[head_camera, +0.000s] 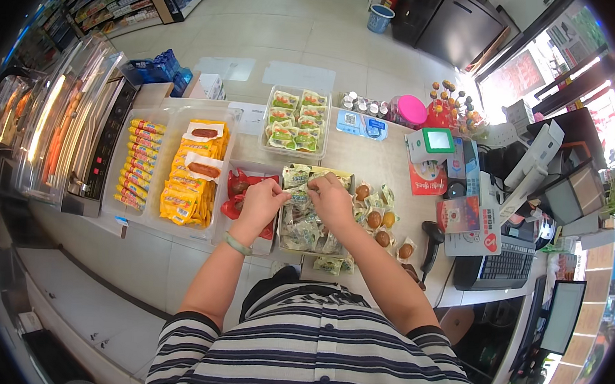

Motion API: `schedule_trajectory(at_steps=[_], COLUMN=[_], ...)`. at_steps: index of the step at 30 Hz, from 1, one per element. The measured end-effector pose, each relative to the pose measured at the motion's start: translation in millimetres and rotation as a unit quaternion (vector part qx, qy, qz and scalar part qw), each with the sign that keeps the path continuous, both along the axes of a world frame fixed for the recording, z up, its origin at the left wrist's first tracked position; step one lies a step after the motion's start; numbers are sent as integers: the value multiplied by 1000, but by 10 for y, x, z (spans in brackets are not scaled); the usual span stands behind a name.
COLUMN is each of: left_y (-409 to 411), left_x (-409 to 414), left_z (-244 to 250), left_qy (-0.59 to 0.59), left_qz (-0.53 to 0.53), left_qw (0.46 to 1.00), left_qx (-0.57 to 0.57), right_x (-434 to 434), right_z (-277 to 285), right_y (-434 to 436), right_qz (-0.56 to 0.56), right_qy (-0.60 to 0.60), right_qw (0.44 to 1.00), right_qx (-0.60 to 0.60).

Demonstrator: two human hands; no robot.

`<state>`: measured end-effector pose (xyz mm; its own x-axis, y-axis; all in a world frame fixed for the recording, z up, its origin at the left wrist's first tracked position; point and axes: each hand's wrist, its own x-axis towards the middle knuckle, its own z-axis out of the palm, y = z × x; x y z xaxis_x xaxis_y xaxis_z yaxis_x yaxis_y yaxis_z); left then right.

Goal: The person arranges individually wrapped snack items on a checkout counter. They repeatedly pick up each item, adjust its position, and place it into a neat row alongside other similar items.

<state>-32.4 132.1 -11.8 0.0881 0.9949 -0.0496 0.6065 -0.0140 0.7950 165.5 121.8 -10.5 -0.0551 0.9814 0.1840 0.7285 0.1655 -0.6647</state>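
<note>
A box [311, 253] before me is filled with small clear-and-green plastic packets [302, 234]. My right hand [333, 202] is over its far half, with curled fingers touching the packets. My left hand [261, 202] reaches the box's left edge, thumb and fingertips close together. Whether either hand grips a packet is hidden by the fingers. Beside the box, partly under my left hand, a shallow box [255, 168] holds red packets [234, 208]. Brown eggs in clear wrappers [374, 219] lie loose to the right, and several green packets [329, 264] lie at the near edge.
At left are a clear tray of yellow packets [183, 205], yellow-wrapped sausages [141, 159] and a glass-covered roller grill [71, 122]. A tray of green-white packets [296, 119] is beyond the box. A barcode scanner [432, 246], keyboard [506, 265] and payment terminal [433, 144] stand right.
</note>
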Motion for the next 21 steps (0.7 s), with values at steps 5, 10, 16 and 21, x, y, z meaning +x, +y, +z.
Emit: schedule_trajectory(at_steps=[5,10,16,21], left_y=[-17,-42,-87,-107], left_x=[27,31,36,60], left_z=[14,-64,-70,-137], left_qy=[1,-3,4,50], left_qz=[11,15,25,30], left_qw=[1000,999,999,997], left_qx=[-7,28,24,43], right_x=[9,8,-18,-72], right_z=[97,-20,-26,-33], right_y=[-88,-118,-136,-145], right_qz=[57,126,116,108], right_qy=[-35,-134,-195,-204], right_qw=[995,971,958,956], right_qx=[75,150,174,181])
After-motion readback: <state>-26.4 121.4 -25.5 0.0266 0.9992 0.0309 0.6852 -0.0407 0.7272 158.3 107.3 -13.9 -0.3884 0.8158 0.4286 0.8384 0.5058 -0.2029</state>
